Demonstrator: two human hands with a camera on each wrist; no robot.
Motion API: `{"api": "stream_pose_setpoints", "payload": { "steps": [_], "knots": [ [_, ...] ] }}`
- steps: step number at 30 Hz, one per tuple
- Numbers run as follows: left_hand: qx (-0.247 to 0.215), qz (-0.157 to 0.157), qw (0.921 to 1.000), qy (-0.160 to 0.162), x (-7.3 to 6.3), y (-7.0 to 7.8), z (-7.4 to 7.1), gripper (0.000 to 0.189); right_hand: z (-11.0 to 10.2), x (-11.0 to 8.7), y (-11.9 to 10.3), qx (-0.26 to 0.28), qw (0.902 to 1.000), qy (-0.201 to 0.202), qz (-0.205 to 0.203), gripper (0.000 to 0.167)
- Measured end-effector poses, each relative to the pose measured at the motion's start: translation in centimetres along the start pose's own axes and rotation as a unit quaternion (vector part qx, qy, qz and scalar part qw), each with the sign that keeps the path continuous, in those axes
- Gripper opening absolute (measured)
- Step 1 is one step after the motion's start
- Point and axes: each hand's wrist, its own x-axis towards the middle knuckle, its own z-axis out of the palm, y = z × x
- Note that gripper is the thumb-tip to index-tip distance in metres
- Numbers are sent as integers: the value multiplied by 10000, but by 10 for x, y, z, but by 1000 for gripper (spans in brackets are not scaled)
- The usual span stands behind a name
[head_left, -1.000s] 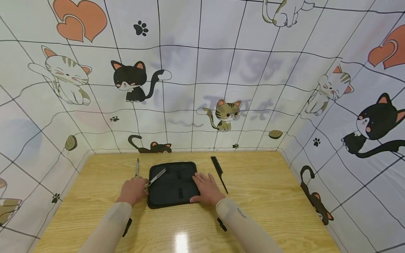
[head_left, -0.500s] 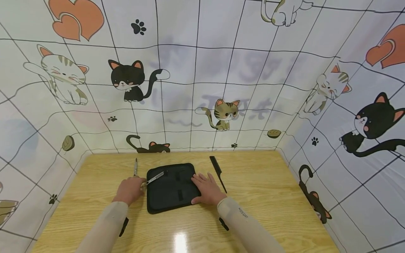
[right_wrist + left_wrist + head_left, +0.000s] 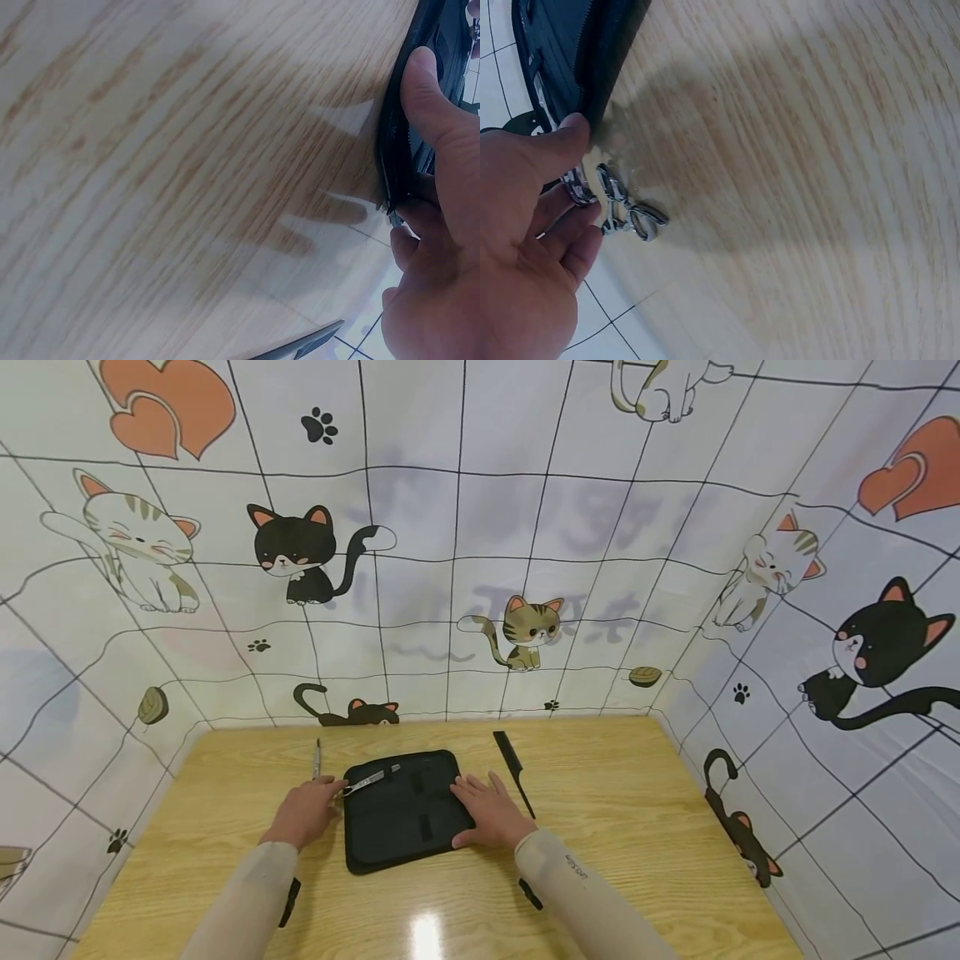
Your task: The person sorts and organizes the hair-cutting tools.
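A black zip case lies spread flat on the table, with small dark straps inside. My left hand is at its left edge and holds thinning scissors by the handles. Their silver blades point right and lie across the upper left of the case. A dark strap crosses the blades, and the tip shows beyond it. In the left wrist view, the fingers mostly cover the handles. My right hand rests on the case's right edge with fingers spread. The thumb lies along that edge in the right wrist view.
A second pair of scissors lies just behind the left hand; its ring handles show in the left wrist view. A black tail comb lies right of the case. Cat-printed cloth walls surround the wooden table.
My left hand has moved slightly left, and the scissors lie flatter, with the tip now past the strap. The case has turned a little, its lower left corner coming nearer. The right hand stays on its edge.
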Motion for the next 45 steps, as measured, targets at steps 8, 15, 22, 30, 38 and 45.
{"api": "stream_pose_setpoints", "payload": {
  "steps": [8,15,22,30,38,45],
  "knots": [
    [-302,60,9994,169,-1,-6,12,45,4,2,-1,-133,9999,-77,14,92],
    [-621,52,9981,-7,-2,-5,13,44,8,4,-2,-207,9997,-106,58,93],
    [-455,-17,9986,252,1,0,17,42,7,4,-3,-304,9994,-130,93,94],
    [-309,-340,9985,289,5,6,26,43,3,3,-6,-395,9992,-52,-8,93],
    [209,-543,9975,392,11,21,26,41,5,3,-2,-485,9988,-85,57,94],
    [127,-465,9988,16,15,21,33,46,5,4,-1,-501,9987,-65,69,94]
  ]
}}
